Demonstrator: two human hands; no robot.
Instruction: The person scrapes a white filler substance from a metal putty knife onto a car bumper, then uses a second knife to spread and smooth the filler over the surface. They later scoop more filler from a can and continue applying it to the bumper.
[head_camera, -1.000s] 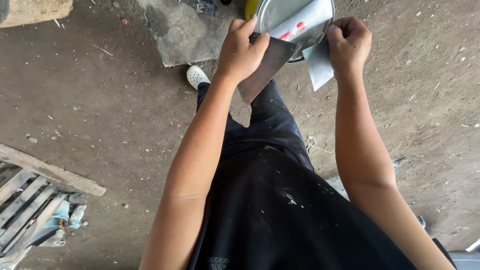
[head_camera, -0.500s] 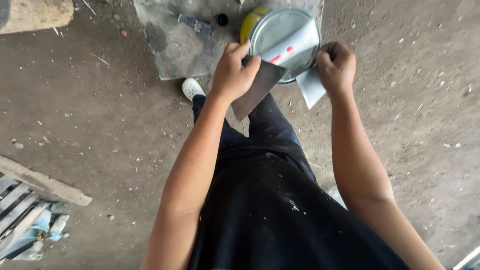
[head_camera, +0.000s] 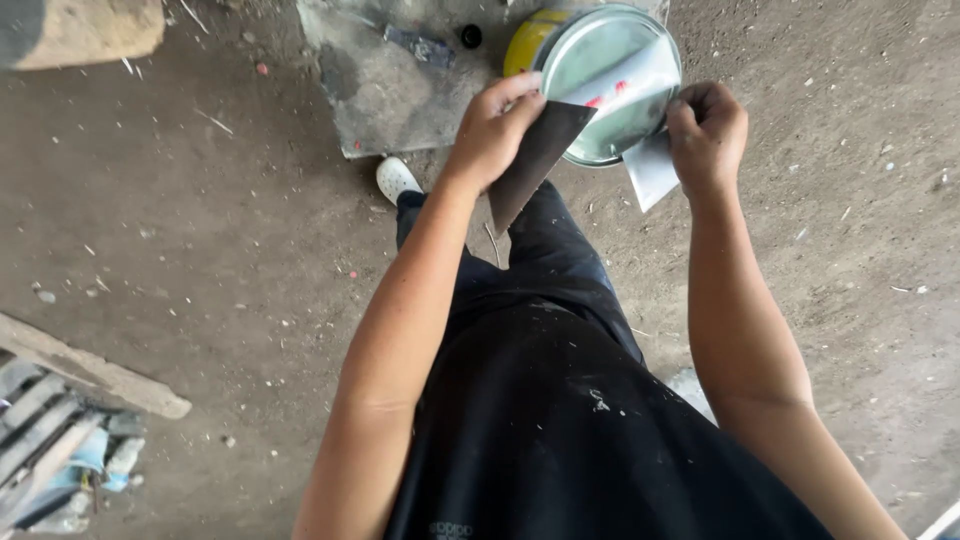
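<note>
Over tin (head_camera: 610, 85) rim | L hand (head_camera: 495, 130) fingers pinch dark sheet (head_camera: 535, 160) | R hand (head_camera: 708, 125) fingers pinch pale sheet (head_camera: 650, 170) | floor (head_camera: 200, 250) open around

**Around the work, on the dirt floor**

A grey slab (head_camera: 385, 85) lies ahead with a small dark tool (head_camera: 420, 45) on it. A white shoe (head_camera: 396, 178) touches its near edge. Wooden planks (head_camera: 90, 375) and slats (head_camera: 40, 440) lie at lower left.

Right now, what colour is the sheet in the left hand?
Dark brown-grey, plain; the sheet shows best in the head view.
</note>
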